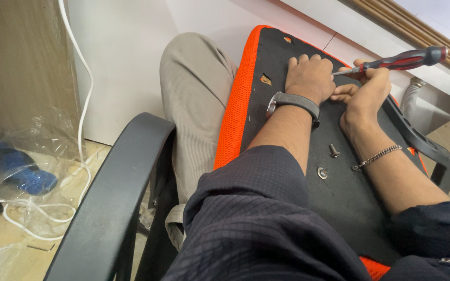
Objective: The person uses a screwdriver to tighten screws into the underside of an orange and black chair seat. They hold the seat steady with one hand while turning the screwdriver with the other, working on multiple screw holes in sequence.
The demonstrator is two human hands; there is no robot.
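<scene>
Near the seat panel [292,119] edge, right hand [368,91] apparently grips screwdriver [399,61].

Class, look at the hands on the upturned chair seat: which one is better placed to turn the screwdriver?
The right hand: it already grips the screwdriver, while the left hand rests on the black seat base.

sleeves: dark navy, fine grid | left wrist: grey watch [294,100] | right wrist: silver chain bracelet [377,156] | trousers [196,99]: beige
</scene>
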